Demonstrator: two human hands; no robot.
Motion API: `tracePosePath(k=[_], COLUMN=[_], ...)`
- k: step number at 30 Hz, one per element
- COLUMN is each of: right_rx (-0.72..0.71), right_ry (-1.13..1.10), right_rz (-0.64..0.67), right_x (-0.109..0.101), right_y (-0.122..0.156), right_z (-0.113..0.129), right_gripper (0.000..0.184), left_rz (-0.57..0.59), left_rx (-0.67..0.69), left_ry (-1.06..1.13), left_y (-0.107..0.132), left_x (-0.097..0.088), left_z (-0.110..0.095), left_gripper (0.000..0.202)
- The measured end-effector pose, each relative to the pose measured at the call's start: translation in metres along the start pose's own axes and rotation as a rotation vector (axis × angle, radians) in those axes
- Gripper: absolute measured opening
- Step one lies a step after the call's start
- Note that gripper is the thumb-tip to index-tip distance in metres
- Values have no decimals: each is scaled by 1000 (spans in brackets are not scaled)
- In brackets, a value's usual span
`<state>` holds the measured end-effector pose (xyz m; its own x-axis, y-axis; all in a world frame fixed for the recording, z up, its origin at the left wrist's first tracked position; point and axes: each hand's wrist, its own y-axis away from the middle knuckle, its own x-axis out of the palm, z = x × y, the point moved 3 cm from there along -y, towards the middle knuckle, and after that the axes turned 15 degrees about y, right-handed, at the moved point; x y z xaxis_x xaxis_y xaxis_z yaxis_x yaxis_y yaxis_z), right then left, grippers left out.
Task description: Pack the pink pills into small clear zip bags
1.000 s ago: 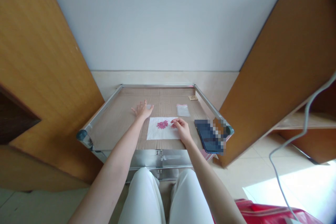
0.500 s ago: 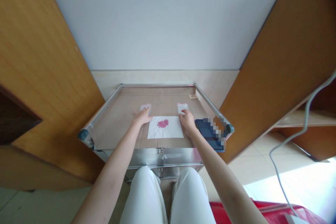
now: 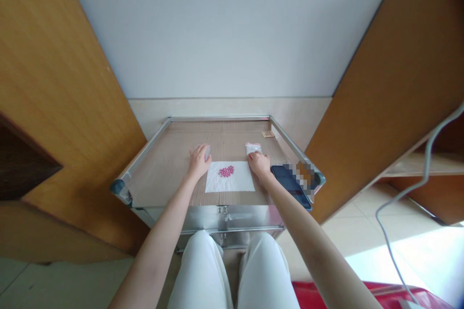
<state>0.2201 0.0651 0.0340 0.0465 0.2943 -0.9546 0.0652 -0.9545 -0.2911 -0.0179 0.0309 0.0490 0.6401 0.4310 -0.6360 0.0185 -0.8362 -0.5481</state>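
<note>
Since the steel-rimmed cart (image 3: 219, 118) stands close against a white wall (image 3: 217, 29), between two tall wooden panels (image 3: 61, 106), everything on its brown top lies within easy reach of the seated person, whose white trousers (image 3: 224, 270) show below it. Off to the right, a phone (image 3: 288, 178) lies against the rim, apparently kept clear of the middle. A white paper sheet (image 3: 229, 176) sits centred before the person, with a small heap of pink tablets (image 3: 226, 171) loose in its middle, between the hands. The left hand (image 3: 197, 162) is cupped, its fingers curved over a small pale object (image 3: 207, 153) that is mostly hidden. The right hand (image 3: 258, 164), narrowed, touches the near edge of a small clear plastic bag (image 3: 253, 148), though whether it grips is unclear; no tablets show inside the bag.
</note>
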Motion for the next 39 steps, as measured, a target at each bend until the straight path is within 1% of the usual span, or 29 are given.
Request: tracePosePath(k=[2,4,6,8,10,12,15,17,19,21,22,23,24,26,27,29,31,33,35,37,39], right_rx=[56,104,158,228,296,338,354,357,363,349,342,333,333,321,308,270,230,203,178,140,70], right_ry=[-106,-258,-441,-633,-834,-1047,-1345,-1512,-1652,-1770,-1818,-1862,-1899,-1937,-1941,-1928,-1908,-1901,-1903,-1868,-1767], right_rz=[-60,-158,-276,-361,-401,-432,-451,-427,-398,-345,-309,-264,-219,-113,-65,11,65,104,126,145,192], right_x=[-1,-3,-6,-11,-16,-22,-33,-39,-44,-48,-49,-49,-48,-45,-43,-38,-33,-32,-34,-40,-48], right_y=[-1,-2,-2,-2,-2,0,8,16,26,38,44,50,56,67,71,78,81,79,74,68,60], right_z=[-3,-7,-12,-16,-18,-16,-6,5,16,28,33,38,43,50,53,56,57,55,52,47,44], right_gripper=[27,27,30,33,35,36,35,32,28,25,24,23,22,21,20,17,16,17,19,24,27], left_rz=[-73,-111,-102,-58,-11,26,107,192,309,394,392,352,283,127,71,8,-5,18,78,172,278], left_rx=[79,112,110,66,-29,-156,-401,-596,-765,-861,-878,-875,-856,-796,-768,-723,-684,-646,-606,-572,-535], left_ry=[85,178,293,428,575,732,1025,1231,1429,1607,1680,1739,1780,1805,1791,1724,1638,1546,1445,1347,1271], left_y=[6,13,20,26,29,31,31,31,31,31,31,30,29,26,25,24,23,24,26,29,31], left_x=[-3,-5,-3,1,8,17,30,38,43,44,43,41,38,31,27,20,12,5,-1,-4,-7], left_z=[-10,-18,-26,-33,-38,-41,-46,-50,-56,-62,-64,-64,-63,-60,-58,-54,-51,-49,-47,-47,-49], left_gripper=[32,27,23,21,20,19,24,30,39,44,43,39,33,23,20,19,20,22,26,29,31])
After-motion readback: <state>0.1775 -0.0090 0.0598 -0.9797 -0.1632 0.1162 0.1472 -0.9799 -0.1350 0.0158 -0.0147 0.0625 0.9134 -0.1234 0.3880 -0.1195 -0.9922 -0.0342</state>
